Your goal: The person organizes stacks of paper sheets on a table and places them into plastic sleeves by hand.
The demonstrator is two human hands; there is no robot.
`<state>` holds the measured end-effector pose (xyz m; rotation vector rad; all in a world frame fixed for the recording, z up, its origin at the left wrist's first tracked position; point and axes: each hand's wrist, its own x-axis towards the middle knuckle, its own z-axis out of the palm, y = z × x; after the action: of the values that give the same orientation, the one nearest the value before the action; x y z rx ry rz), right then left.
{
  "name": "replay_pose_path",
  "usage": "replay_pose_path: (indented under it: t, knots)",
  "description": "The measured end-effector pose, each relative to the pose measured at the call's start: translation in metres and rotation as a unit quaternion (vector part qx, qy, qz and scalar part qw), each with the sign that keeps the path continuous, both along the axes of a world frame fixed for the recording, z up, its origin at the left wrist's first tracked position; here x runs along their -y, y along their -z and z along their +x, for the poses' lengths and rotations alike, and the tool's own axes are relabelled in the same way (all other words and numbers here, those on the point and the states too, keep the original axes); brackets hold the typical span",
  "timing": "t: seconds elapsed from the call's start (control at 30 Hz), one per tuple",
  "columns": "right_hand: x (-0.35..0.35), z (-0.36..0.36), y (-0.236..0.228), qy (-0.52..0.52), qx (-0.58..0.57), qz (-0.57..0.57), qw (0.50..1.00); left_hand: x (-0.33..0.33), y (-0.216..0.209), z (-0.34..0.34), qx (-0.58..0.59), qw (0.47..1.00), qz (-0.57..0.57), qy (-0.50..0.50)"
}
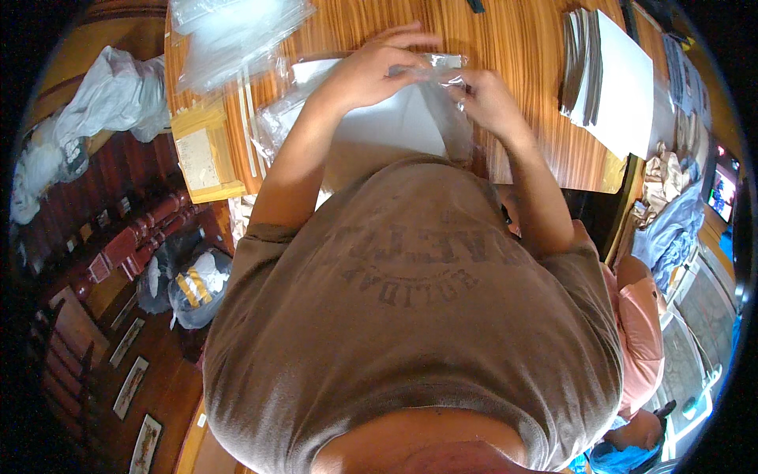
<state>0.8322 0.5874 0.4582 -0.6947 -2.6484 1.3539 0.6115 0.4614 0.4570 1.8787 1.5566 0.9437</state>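
Observation:
In front of my body a white sheet (391, 122) lies on the wooden table, with a clear plastic bag (454, 118) around or over its right side. My right hand (491, 101) pinches the bag's upper right edge, its fingers curled. Close by on the left, my left hand (375, 73) reaches over the sheet. Its thumb and a finger meet at the bag's top edge, while the upper fingers stretch out, blurred by motion. More clear plastic (276, 118) lies beneath and beside my left forearm.
A pile of clear plastic bags (237, 35) lies at the table's far left. To the right stands a fanned stack of white sheets (608, 87). Yellow tape (207, 154) edges the table's left corner. Another person in a pink top (641, 340) sits behind at right.

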Motion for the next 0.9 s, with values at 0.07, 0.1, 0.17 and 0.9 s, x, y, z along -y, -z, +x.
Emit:
replay_pose_path:
  t: [0.07,0.1,0.17,0.9]
  knots:
    - [0.009,-0.009,0.013,0.043,-0.006,-0.004,0.999,-0.003,0.001,0.000,0.035,0.998,-0.059,0.013]
    - [0.013,-0.012,0.024,0.065,-0.008,-0.019,0.998,-0.004,-0.003,0.000,0.064,0.992,-0.112,0.005]
    - [0.012,-0.014,0.026,0.069,0.019,-0.088,0.994,0.002,-0.005,-0.004,0.073,0.985,-0.153,-0.026]
    - [0.032,-0.006,0.023,0.022,-0.107,0.084,0.991,0.011,-0.018,0.009,-0.123,0.987,0.066,-0.082]
